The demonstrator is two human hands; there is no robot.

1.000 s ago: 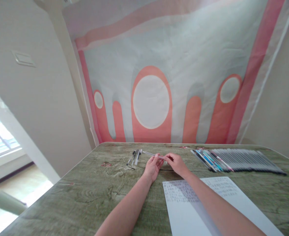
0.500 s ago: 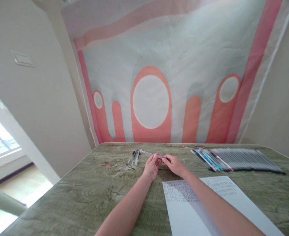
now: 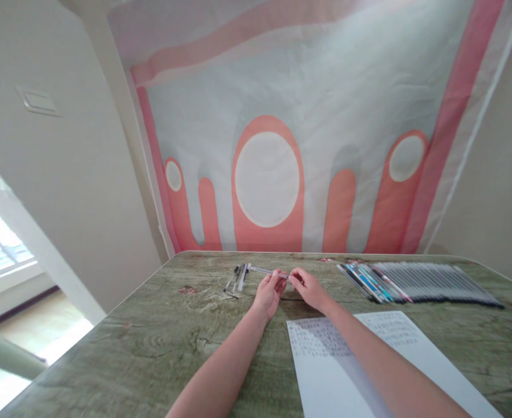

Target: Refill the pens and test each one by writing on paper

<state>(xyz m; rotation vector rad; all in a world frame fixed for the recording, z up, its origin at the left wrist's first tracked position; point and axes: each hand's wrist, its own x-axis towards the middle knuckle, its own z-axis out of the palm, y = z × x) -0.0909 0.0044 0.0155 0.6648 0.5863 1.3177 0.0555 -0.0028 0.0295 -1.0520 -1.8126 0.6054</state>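
Note:
My left hand (image 3: 270, 293) is closed around a slim, pale, see-through pen (image 3: 261, 270), which points out to the left over the table. At the pen's right end, my right hand (image 3: 309, 288) has its thumb and fingers pinched together; the small part between them is too small to make out. Just left of my hands lie pen parts (image 3: 241, 277), some clear and some dark, with small black pieces among them. On the table below my right forearm is a white sheet of paper (image 3: 325, 377) with rows of handwriting.
To the right, a long row of clear pens with dark ends (image 3: 439, 281) lies side by side. Several coloured pens (image 3: 373, 283) lie at its left end. The wood-grain table (image 3: 151, 348) meets a pink and grey wall hanging (image 3: 269, 238) at its far edge.
My right hand's fingers have shifted slightly at the pen's right end. My left hand and the pen stay nearly in place.

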